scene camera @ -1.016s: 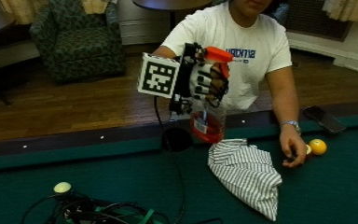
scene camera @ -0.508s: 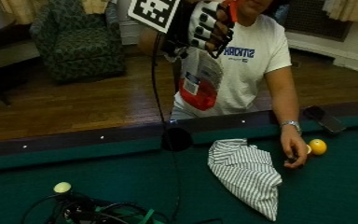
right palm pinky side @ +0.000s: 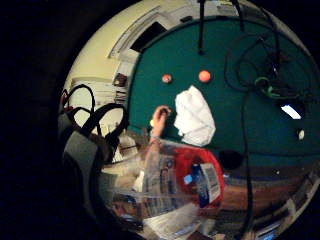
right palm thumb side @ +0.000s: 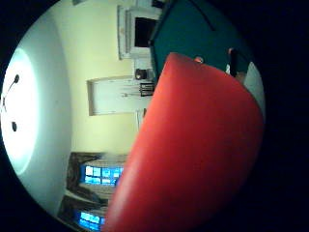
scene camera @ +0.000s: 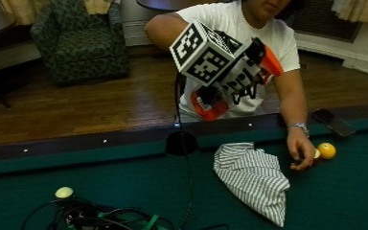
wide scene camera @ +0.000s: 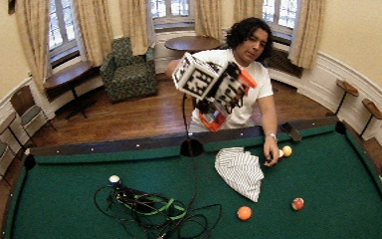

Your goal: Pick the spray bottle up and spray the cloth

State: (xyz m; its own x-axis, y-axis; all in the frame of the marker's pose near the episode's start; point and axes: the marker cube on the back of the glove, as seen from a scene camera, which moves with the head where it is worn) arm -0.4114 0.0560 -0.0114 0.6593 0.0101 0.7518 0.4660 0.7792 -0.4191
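Observation:
My gloved right hand grips the spray bottle in the air over the near rail, up and to the left of the cloth. The bottle is tilted: its orange spray head points right and its clear base with red liquid hangs lower left. The striped cloth lies crumpled on the green felt. The wide view shows the same: hand, bottle, cloth. From the palm, the bottle is close, with the cloth beyond. The orange head fills the thumb side view.
The bare left hand rests on the felt beside a yellow ball, right of the cloth. A phone lies on the rail. Cables and a white ball sit front left; an orange ball and a red ball lie beyond the cloth.
The hand lifted the bottle from just above the rail, then came down a little and tipped it sideways, spray head now to the right. Cloth and bare hand stayed put.

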